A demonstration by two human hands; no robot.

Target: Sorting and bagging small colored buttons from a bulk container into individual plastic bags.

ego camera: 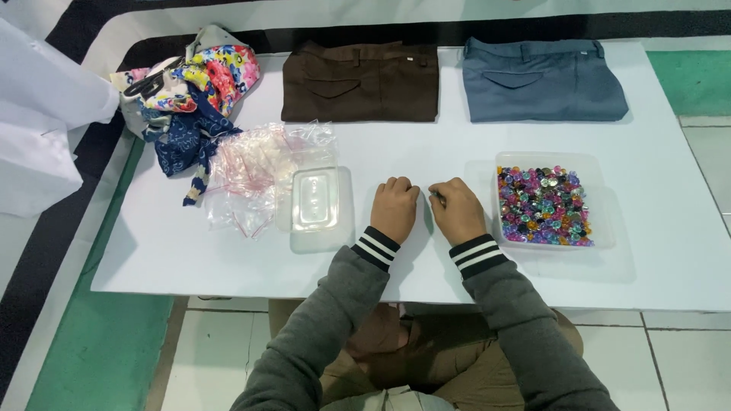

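Seen from above: a white rectangular table (655,198) with a smooth matte top, evenly lit, soft shadows only. Below and to the right, pale square floor tiles (685,358) with thin grey joints. At the left, a green painted floor strip (106,350) beside a black-and-white striped band (30,289). Beyond the far edge, another green patch (697,80) at the upper right.

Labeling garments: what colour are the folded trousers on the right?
Slate blue-grey folded trousers, plain, no pattern; the head view shows them best.
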